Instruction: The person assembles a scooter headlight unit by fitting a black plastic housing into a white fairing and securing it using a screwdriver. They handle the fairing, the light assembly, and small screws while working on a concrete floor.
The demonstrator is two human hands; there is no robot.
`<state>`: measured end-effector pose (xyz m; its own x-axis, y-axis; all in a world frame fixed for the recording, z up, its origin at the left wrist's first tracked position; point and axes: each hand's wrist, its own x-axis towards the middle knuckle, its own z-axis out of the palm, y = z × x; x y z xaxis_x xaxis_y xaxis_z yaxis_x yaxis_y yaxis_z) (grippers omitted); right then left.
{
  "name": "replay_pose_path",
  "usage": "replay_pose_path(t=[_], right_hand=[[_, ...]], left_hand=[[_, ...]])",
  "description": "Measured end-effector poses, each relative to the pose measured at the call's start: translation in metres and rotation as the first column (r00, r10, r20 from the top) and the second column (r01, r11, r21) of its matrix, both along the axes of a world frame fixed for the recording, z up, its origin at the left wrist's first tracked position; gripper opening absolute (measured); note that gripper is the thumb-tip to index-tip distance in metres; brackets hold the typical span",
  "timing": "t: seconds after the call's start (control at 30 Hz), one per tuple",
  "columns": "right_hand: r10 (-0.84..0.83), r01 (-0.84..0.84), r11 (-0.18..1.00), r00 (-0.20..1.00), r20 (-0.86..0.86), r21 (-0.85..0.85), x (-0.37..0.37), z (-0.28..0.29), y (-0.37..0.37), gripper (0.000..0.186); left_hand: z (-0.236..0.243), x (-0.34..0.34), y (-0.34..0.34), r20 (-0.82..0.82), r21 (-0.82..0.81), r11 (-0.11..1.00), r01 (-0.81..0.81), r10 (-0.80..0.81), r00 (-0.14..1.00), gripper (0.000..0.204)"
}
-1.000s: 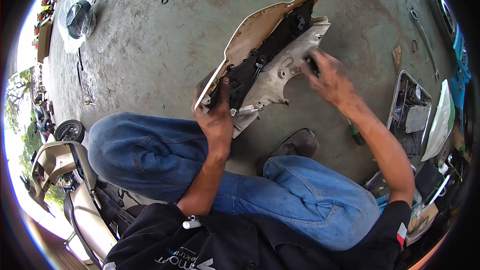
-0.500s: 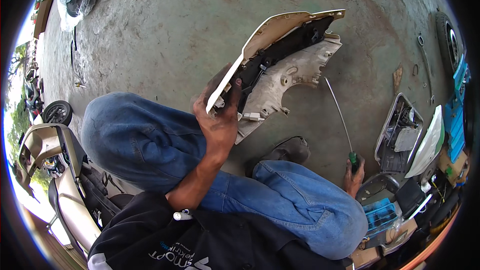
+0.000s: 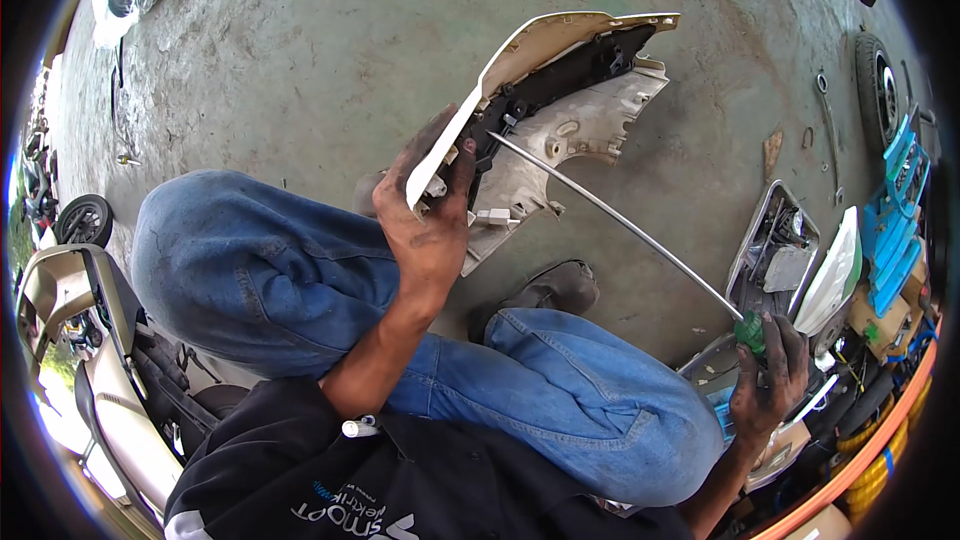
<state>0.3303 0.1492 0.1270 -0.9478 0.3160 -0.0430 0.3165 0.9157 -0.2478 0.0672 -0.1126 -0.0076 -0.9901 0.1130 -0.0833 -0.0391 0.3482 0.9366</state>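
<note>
My left hand (image 3: pixel 430 202) is closed round the near end of a white and black plastic vehicle panel (image 3: pixel 590 110), which is tilted so its clips and ribs on the inner side show. In my right hand (image 3: pixel 770 370) is the green handle of a long screwdriver (image 3: pixel 625 225). Its metal shaft slants up and left across the gap, and the tip reaches the dark inner part of the panel near my left fingers. Whether the tip sits in a screw there is too small to tell.
At right lie a metal tray of tools (image 3: pixel 775 265), a white and green panel (image 3: pixel 833 270), a long wrench (image 3: pixel 830 135) and a wheel (image 3: pixel 880 85). Beige vehicle bodywork (image 3: pixel 110 380) stands at left. My jeans-clad legs (image 3: pixel 270 250) are below the panel.
My right hand has come up and to the right, lifting the screwdriver from beside my knee and bringing its tip to the panel. My left hand keeps its hold on the panel.
</note>
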Motion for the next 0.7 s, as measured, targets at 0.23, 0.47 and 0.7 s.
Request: replay_pose_path(t=[0.23, 0.47, 0.7], right_hand=[[-0.01, 0.011, 0.999, 1.0, -0.028, 0.031, -0.013, -0.007, -0.002, 0.046], [0.002, -0.003, 1.0, 0.999, -0.035, -0.018, -0.023, -0.009, -0.007, 0.047], [0.022, -0.021, 1.0, 0.999, -0.028, 0.013, -0.022, -0.009, -0.007, 0.047]], left_hand=[[-0.002, -0.001, -0.002, 0.002, 0.006, 1.0, 0.013, -0.013, 1.0, 0.032], [0.0, -0.001, -0.001, 0.021, 0.029, 1.0, 0.003, -0.004, 1.0, 0.032], [0.0, 0.0, 0.0, 0.033, 0.04, 0.999, -0.006, 0.004, 0.999, 0.032]])
